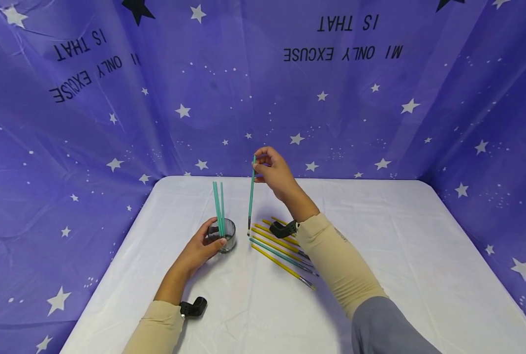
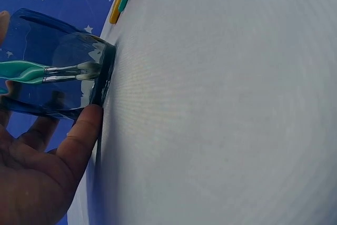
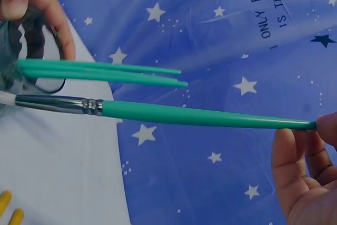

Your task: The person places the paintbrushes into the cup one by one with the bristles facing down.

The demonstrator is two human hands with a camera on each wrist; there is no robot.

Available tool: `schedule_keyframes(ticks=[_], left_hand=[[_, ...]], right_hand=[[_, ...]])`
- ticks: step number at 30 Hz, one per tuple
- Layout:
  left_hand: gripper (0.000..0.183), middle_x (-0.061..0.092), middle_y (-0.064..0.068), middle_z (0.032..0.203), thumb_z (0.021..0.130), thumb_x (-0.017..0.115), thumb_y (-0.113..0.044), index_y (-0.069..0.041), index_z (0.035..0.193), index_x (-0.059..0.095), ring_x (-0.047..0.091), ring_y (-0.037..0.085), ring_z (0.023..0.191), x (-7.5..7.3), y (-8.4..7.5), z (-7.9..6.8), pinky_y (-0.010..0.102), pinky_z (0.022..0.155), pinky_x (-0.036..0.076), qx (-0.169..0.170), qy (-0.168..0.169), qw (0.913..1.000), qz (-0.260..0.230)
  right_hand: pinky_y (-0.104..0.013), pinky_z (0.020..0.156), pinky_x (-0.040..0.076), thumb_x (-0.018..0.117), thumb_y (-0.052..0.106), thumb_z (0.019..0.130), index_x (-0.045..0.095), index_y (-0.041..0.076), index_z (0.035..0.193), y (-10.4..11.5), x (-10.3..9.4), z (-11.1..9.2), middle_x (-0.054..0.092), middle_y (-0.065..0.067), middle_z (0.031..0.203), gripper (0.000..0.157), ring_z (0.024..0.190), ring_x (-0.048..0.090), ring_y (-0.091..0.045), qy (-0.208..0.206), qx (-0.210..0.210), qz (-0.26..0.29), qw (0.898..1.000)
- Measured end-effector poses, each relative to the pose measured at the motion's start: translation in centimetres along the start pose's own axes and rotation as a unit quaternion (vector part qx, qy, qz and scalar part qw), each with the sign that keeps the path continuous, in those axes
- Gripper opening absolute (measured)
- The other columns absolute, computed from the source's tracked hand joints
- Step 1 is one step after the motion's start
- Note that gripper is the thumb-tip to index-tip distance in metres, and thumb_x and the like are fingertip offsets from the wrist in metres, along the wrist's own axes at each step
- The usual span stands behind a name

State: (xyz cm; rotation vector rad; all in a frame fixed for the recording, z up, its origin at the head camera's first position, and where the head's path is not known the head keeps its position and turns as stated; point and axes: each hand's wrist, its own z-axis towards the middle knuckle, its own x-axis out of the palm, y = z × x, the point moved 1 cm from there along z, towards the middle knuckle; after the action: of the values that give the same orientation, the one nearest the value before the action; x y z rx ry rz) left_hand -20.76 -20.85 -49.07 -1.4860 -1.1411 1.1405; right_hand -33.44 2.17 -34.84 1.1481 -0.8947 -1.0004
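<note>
My left hand (image 1: 197,250) grips a clear glass cup (image 1: 230,240) from its left side, and the cup stands upright on the table. Teal-handled paintbrushes (image 1: 219,204) lean in it; their bristles (image 2: 89,70) point down near the cup's base in the left wrist view. Over the table, right of the cup, my right hand (image 1: 279,176) pinches another teal paintbrush (image 3: 195,116) by the handle's tip. That brush hangs nearly upright, bristles down, apart from the cup. Below my right forearm lie several yellow paintbrushes (image 1: 275,262) and a teal one (image 1: 277,251) among them.
A white-covered table (image 1: 245,314) with rounded far corners bears everything. Purple star-printed curtains (image 1: 254,88) hang behind it and at both sides. A black wrist camera (image 1: 282,229) on the right arm covers part of the loose brushes.
</note>
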Motion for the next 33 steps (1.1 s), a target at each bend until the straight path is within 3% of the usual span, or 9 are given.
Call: schedule_keyframes(ticks=[13,33], left_hand=[[0.082,0.036,0.022,0.149,0.093,0.072,-0.021,-0.023,0.158,0.022,0.044,0.038,0.132,0.2,-0.1,0.2,0.040,0.096,0.048,0.007,0.011,0.9999,0.006],[0.077,0.043,0.021,0.144,0.093,0.071,-0.018,-0.022,0.156,0.027,0.049,0.034,0.126,-0.1,0.1,0.2,0.037,0.092,0.049,0.019,0.008,0.9998,-0.005]], right_hand=[[-0.034,0.071,0.054,0.053,-0.007,0.098,0.051,0.003,0.117,-0.4,2.7,0.2,0.054,-0.011,0.100,0.022,0.083,0.055,-0.017,-0.011,-0.027,0.040,0.999],[-0.040,0.076,0.056,0.053,0.000,0.100,0.054,0.009,0.118,-6.3,6.9,-0.3,0.055,-0.006,0.100,0.020,0.087,0.058,-0.018,0.037,0.001,-0.056,0.998]])
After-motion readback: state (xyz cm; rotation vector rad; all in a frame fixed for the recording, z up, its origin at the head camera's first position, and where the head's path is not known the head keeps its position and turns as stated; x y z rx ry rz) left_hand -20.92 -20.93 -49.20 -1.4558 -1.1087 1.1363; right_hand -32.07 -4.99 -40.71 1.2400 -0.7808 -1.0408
